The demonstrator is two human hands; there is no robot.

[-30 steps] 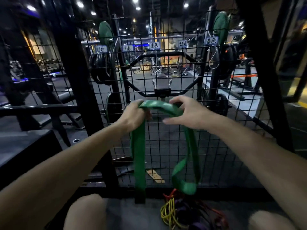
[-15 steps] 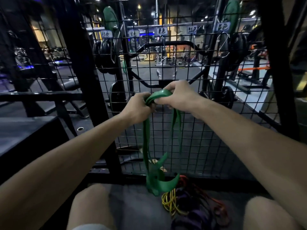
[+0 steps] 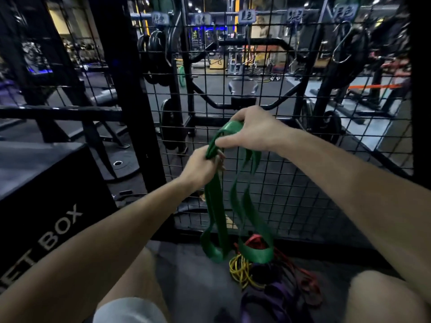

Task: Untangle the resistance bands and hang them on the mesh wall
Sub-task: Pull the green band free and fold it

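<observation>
A wide green resistance band (image 3: 242,206) hangs folded in two long loops in front of the black mesh wall (image 3: 291,178). My left hand (image 3: 200,169) grips one gathered end of the band. Just above it, my right hand (image 3: 254,131) pinches the band's top fold between thumb and fingers. The loops' lower ends dangle over a tangled pile on the floor: a yellow band (image 3: 240,269), a red band (image 3: 300,276) and a purple band (image 3: 275,297).
A black plyo box (image 3: 46,206) stands at my left. A thick black post (image 3: 130,101) frames the mesh's left side. Metal S-hooks (image 3: 342,43) and small labels (image 3: 247,16) hang along the upper mesh. My knees (image 3: 382,297) flank the pile.
The hands have moved a little lower and apart, the left now below the right. The band now hangs in two separate loops instead of one bunched strand. The camera has tilted down.
</observation>
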